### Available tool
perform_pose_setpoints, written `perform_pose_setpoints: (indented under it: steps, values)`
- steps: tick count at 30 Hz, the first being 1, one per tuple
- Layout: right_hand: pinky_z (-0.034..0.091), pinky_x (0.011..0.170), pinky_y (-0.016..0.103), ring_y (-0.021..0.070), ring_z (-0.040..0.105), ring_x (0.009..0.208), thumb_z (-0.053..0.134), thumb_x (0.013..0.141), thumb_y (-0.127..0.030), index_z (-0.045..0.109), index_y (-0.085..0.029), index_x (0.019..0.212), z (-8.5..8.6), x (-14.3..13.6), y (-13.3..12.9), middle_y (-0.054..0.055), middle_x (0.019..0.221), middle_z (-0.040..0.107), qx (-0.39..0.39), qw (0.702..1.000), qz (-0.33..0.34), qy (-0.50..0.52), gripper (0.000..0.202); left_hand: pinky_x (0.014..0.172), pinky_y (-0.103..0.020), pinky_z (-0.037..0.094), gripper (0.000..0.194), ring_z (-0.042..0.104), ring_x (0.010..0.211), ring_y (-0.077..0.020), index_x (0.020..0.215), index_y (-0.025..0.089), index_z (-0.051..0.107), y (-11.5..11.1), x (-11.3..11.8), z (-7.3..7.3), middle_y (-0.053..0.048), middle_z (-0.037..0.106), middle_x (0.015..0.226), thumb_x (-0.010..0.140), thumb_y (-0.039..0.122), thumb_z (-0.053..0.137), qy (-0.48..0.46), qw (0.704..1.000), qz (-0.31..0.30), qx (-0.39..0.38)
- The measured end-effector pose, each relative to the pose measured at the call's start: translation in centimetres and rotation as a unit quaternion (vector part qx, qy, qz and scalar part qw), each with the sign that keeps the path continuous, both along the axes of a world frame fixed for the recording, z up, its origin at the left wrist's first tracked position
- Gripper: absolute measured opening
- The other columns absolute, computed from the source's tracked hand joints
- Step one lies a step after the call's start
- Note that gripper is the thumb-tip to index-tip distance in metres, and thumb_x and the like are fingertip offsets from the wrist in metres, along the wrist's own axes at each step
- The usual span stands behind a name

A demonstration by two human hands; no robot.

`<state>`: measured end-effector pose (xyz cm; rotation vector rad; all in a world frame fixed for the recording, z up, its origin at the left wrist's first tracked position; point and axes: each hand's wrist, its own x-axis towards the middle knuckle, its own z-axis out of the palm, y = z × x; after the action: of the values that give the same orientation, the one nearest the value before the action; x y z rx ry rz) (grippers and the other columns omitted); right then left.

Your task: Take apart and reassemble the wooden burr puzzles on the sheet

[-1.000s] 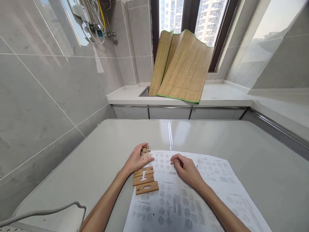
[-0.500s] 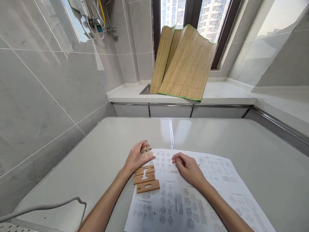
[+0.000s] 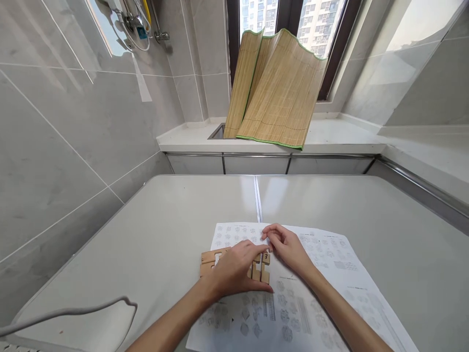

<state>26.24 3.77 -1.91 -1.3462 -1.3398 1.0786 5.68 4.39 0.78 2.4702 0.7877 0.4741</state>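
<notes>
My left hand (image 3: pixel 236 269) is closed round a group of small notched wooden pieces (image 3: pixel 261 270), its thumb and fingers at their near and far edges; one piece bears a 3. Under and left of this hand lie flat slotted wooden pieces (image 3: pixel 208 261), partly hidden by it. My right hand (image 3: pixel 287 247) rests on the printed sheet (image 3: pixel 308 303), its fingers curled together close to the left fingertips; whether anything small is between them is hidden. The sheet shows rows of small diagrams.
The white table (image 3: pixel 176 215) has a seam down its middle. A grey cable (image 3: pixel 73 313) loops at the near left. Beyond the table, a bamboo mat (image 3: pixel 282 93) leans on the white ledge (image 3: pixel 344 137) by the window.
My left hand has moved right and nearer with the small notched pieces, from beyond the flat pieces onto the sheet's middle. My right hand has hardly moved. The view has shifted slightly.
</notes>
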Motion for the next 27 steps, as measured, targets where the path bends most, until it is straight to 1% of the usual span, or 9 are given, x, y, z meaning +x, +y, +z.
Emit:
perform_pose_setpoints:
  steps: [5, 8, 10, 13, 17, 20, 23, 25, 27]
  values:
    - [0.045, 0.063, 0.029, 0.0150, 0.057, 0.062, 0.050, 0.094, -0.037, 0.065, -0.023, 0.097, 0.3, 0.0, -0.2, 0.001, 0.086, 0.073, 0.012, 0.999, 0.016, -0.031, 0.022, 0.096, -0.046, 0.050, 0.085, 0.062, 0.112, -0.0327, 0.138, 0.025, 0.050, 0.4, -0.3, 0.5, -0.012, 0.064, 0.125, 0.070, 0.062, 0.084, 0.001, 0.999, -0.011, 0.030]
    - [0.042, 0.062, 0.029, 0.0171, 0.054, 0.066, 0.054, 0.093, -0.040, 0.069, -0.024, 0.096, 0.9, 0.4, -0.5, 0.000, 0.077, 0.068, 0.047, 0.991, 0.024, -0.120, 0.022, 0.094, -0.047, 0.049, 0.080, 0.057, 0.110, -0.0344, 0.123, 0.022, 0.058, 0.8, -1.1, 1.5, -0.013, 0.062, 0.120, 0.063, 0.068, 0.084, 0.009, 0.999, 0.005, 0.050]
    - [0.040, 0.062, 0.029, 0.0179, 0.052, 0.068, 0.060, 0.091, -0.042, 0.071, -0.025, 0.091, 1.4, 1.0, -0.6, -0.001, 0.073, 0.063, 0.063, 0.981, 0.064, -0.173, 0.020, 0.090, -0.046, 0.049, 0.075, 0.056, 0.104, -0.0327, 0.113, 0.022, 0.062, 1.0, -1.7, 1.9, -0.012, 0.061, 0.113, 0.060, 0.070, 0.084, 0.032, 0.998, 0.019, 0.046]
    - [0.042, 0.063, 0.028, 0.0190, 0.053, 0.072, 0.073, 0.083, -0.048, 0.075, -0.028, 0.089, 2.1, 2.0, -0.8, 0.000, 0.077, 0.062, 0.061, 0.968, 0.159, -0.183, 0.021, 0.086, -0.043, 0.049, 0.066, 0.053, 0.102, -0.0311, 0.107, 0.025, 0.064, 1.2, -2.6, 2.3, -0.010, 0.059, 0.110, 0.060, 0.067, 0.085, 0.038, 0.999, 0.026, 0.024]
    - [0.047, 0.071, 0.030, 0.0230, 0.058, 0.084, 0.086, 0.069, -0.050, 0.079, -0.032, 0.091, 2.7, 3.1, -0.8, 0.001, 0.085, 0.064, 0.052, 0.960, 0.224, -0.160, 0.029, 0.086, -0.040, 0.049, 0.064, 0.052, 0.103, -0.0293, 0.105, 0.027, 0.067, 1.7, -3.0, 2.2, -0.007, 0.058, 0.105, 0.056, 0.062, 0.090, 0.011, 0.999, 0.021, -0.039]
    - [0.048, 0.075, 0.032, 0.0238, 0.059, 0.085, 0.086, 0.071, -0.051, 0.080, -0.032, 0.089, 2.8, 3.3, -0.7, 0.001, 0.084, 0.064, 0.041, 0.960, 0.230, -0.152, 0.027, 0.081, -0.034, 0.049, 0.070, 0.054, 0.091, -0.0233, 0.112, 0.027, 0.067, 2.3, -3.0, 1.9, -0.002, 0.056, 0.095, 0.055, 0.058, 0.093, -0.053, 0.986, 0.046, -0.153]
    - [0.046, 0.074, 0.031, 0.0223, 0.058, 0.083, 0.084, 0.073, -0.050, 0.079, -0.030, 0.088, 2.7, 3.4, -0.5, 0.001, 0.084, 0.064, 0.028, 0.963, 0.229, -0.139, 0.025, 0.077, -0.030, 0.049, 0.079, 0.055, 0.080, -0.0177, 0.125, 0.026, 0.061, 2.7, -2.9, 1.6, 0.002, 0.055, 0.086, 0.058, 0.053, 0.093, -0.142, 0.950, 0.063, -0.270]
    - [0.044, 0.070, 0.029, 0.0200, 0.056, 0.078, 0.081, 0.077, -0.049, 0.078, -0.027, 0.088, 2.7, 3.5, -0.4, 0.000, 0.081, 0.063, 0.014, 0.969, 0.217, -0.113, 0.024, 0.077, -0.029, 0.050, 0.081, 0.056, 0.079, -0.0166, 0.129, 0.025, 0.058, 2.8, -2.9, 1.6, 0.003, 0.056, 0.084, 0.060, 0.051, 0.092, -0.171, 0.937, 0.076, -0.296]
    - [0.042, 0.066, 0.028, 0.0181, 0.054, 0.072, 0.077, 0.080, -0.049, 0.076, -0.025, 0.089, 2.5, 3.6, -0.3, -0.001, 0.076, 0.063, -0.001, 0.979, 0.188, -0.078, 0.025, 0.076, -0.028, 0.050, 0.080, 0.056, 0.077, -0.0160, 0.131, 0.026, 0.057, 2.7, -2.8, 1.8, 0.003, 0.057, 0.083, 0.063, 0.049, 0.091, -0.174, 0.935, 0.092, -0.295]
